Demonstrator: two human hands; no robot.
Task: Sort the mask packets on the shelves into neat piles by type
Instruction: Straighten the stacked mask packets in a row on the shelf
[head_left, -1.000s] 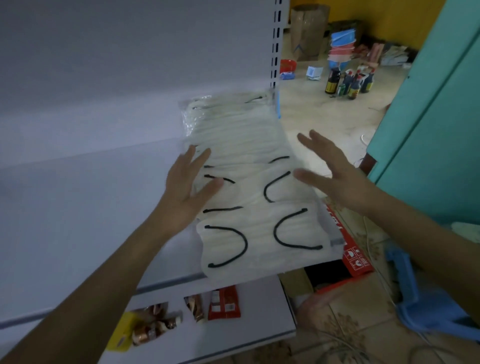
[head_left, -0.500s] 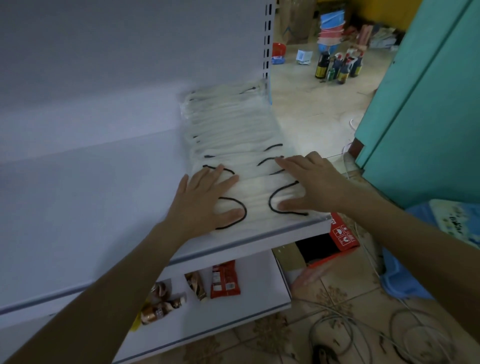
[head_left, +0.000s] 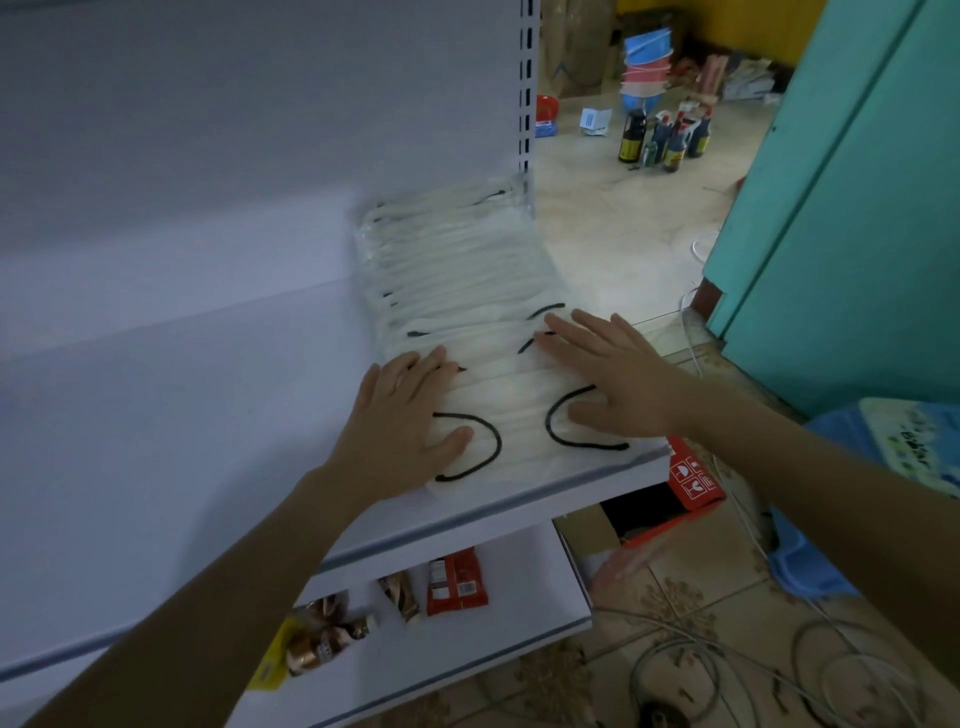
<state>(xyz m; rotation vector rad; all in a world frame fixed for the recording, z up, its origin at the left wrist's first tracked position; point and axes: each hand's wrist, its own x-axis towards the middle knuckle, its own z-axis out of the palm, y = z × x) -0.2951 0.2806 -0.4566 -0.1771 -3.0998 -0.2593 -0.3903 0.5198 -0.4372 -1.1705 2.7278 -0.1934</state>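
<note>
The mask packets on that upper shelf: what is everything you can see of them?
The mask packets are white masks with black ear loops in clear plastic. They overlap in one row that runs from the back of the shelf to its front edge, at its right end. The left hand and right hand lie flat on the nearest ones, fingers straight.

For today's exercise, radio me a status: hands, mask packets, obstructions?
Left hand, right hand open, flat on mask packets. Packets overlapped in one row, upper shelf, right end. Nothing blocking.
</note>
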